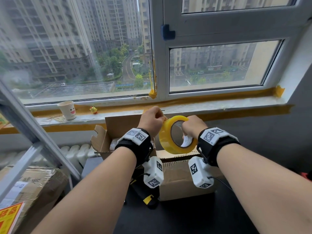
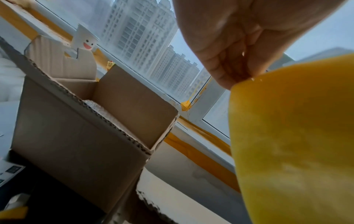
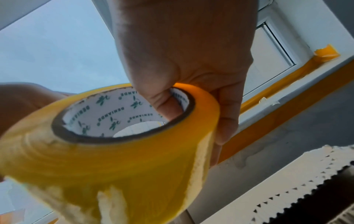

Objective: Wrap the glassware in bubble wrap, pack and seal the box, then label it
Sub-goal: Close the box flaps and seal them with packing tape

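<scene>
A big roll of yellow packing tape (image 1: pixel 177 134) hangs in the air above the open cardboard box (image 1: pixel 175 179). My right hand (image 1: pixel 192 126) grips the roll (image 3: pixel 107 159), thumb inside its printed core and fingers round the outer face. My left hand (image 1: pixel 154 119) pinches at the roll's upper rim (image 2: pixel 291 136) with fingertips (image 2: pixel 228 77) pressed together on the tape's edge. Inside the box (image 2: pixel 80 136) a bubble-wrapped bundle (image 2: pixel 97 108) lies at the bottom. The box flaps stand up.
A paper cup with a smiling face (image 1: pixel 66 110) and a small yellow toy (image 1: pixel 93 110) stand on the windowsill (image 1: pixel 219 105) behind the box. A taped carton (image 1: pixel 33 184) sits lower left beside a metal ladder rail (image 1: pixel 25 125). A radiator (image 1: pixel 76 152) is under the sill.
</scene>
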A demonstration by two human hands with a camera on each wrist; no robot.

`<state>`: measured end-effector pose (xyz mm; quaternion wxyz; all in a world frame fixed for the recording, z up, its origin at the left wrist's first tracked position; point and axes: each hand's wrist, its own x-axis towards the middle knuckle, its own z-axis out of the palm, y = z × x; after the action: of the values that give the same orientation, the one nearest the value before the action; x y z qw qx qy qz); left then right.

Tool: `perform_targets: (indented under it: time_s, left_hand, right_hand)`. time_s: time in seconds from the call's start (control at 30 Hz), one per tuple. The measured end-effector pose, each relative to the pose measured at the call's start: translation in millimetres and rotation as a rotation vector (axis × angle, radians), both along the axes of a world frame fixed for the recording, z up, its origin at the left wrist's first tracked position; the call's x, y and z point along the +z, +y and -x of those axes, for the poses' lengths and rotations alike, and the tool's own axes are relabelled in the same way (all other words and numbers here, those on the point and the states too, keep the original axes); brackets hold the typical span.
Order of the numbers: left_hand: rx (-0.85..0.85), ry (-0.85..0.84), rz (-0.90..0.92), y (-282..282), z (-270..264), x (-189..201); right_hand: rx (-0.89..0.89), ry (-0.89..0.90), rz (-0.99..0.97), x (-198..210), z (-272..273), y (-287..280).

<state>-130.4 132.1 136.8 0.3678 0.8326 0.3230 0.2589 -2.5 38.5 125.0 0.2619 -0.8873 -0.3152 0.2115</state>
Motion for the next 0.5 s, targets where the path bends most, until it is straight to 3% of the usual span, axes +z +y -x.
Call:
perform_targets:
  time_s: [0.17,0.5]
  left_hand:
    - [-0.005,0.067,-0.029,-4.7,-3.1,0.7]
    - [-0.003,0.037,0.014,-6.2,-7.2,6.2]
  right_hand:
    - [-0.019,-0.063,0.01,-1.3,-1.8,-4.4]
    - [-0.119,-0.156,0.025,2.6,-2.7,-9.2]
